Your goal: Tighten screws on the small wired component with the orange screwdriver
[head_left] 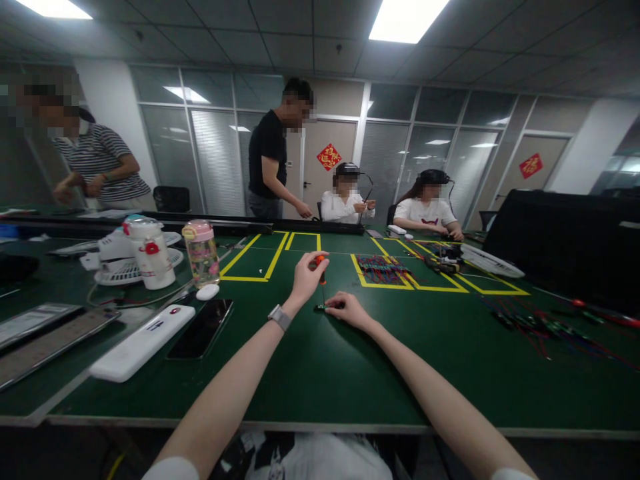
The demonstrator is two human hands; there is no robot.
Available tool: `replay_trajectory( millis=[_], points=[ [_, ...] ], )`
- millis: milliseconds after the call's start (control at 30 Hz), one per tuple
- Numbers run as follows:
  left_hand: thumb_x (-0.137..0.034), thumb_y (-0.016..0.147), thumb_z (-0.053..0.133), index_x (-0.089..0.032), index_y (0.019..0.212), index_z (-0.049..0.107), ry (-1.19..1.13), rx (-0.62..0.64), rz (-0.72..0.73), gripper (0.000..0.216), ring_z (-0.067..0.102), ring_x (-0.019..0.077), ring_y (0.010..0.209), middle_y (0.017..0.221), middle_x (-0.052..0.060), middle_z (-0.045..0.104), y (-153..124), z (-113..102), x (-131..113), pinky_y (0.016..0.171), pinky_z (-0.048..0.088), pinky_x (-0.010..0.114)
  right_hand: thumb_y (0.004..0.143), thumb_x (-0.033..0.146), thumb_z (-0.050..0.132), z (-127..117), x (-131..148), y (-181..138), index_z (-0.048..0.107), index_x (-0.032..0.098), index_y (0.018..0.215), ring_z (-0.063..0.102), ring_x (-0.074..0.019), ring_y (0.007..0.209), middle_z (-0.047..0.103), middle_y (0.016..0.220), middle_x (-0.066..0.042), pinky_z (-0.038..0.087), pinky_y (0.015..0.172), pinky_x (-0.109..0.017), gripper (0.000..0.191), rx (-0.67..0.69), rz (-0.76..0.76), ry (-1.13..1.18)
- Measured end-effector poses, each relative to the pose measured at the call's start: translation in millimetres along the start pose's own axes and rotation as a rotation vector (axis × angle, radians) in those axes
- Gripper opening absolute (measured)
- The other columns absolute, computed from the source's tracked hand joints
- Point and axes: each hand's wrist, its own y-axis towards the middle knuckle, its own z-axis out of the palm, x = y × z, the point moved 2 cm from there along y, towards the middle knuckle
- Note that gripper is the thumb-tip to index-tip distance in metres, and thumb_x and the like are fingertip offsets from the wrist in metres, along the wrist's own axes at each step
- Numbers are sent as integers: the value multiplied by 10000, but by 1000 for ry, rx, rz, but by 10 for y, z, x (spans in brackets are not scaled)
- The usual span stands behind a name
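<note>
My left hand [307,276] is closed round the orange handle of a small screwdriver [322,270], held upright with its thin shaft pointing down. The tip meets a small dark part [321,307] lying on the green table [320,373]. My right hand [349,309] rests on the table just right of that part and pinches it with its fingertips. A watch sits on my left wrist.
A black phone [201,327], a white power strip [143,342], a pink-lidded bottle [201,252] and a white jug [148,252] stand at the left. Coloured wires [383,269] lie inside yellow-taped boxes, more wires [545,327] at the right. Several other people work at the far side.
</note>
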Motion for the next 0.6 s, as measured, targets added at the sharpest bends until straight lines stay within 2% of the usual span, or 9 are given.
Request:
replay_trajectory(
  millis=[100, 233, 367, 433, 600],
  points=[
    [-276, 828, 583, -197, 1018, 677, 8, 0, -12, 227, 614, 145, 833, 969, 60, 618, 6, -20, 36, 723, 507, 254, 730, 219, 694, -2, 3, -2, 750, 173, 888, 561, -138, 672, 627, 730, -25, 434, 653, -243, 173, -1, 6, -2],
    [-235, 877, 489, -177, 1157, 608, -142, 67, -108, 310, 638, 142, 832, 987, 74, 647, 20, -11, 78, 755, 507, 273, 729, 217, 694, -7, 8, -7, 749, 178, 883, 566, -138, 676, 630, 738, -26, 441, 656, -245, 168, 1, 24, 2],
    [-256, 806, 607, -185, 1011, 671, -18, -8, -30, 226, 617, 145, 810, 954, 57, 636, 8, -30, 52, 743, 502, 265, 728, 217, 696, -7, 3, -5, 749, 174, 879, 570, -144, 691, 630, 743, -31, 446, 670, -253, 165, -1, 18, 2],
    [-271, 806, 610, -198, 999, 682, 31, -30, -5, 218, 606, 149, 832, 973, 58, 627, -3, -35, 47, 745, 501, 261, 727, 215, 697, -1, -8, -1, 748, 172, 880, 571, -146, 695, 630, 745, -32, 447, 675, -255, 167, 0, 20, 2],
    [-221, 878, 481, -204, 1241, 559, -132, 88, -96, 372, 634, 139, 872, 1047, 69, 650, -1, 13, 109, 766, 509, 260, 733, 225, 692, 9, -25, 1, 747, 173, 892, 577, -142, 693, 630, 758, -30, 452, 669, -249, 175, 6, 26, 15]
  ],
)
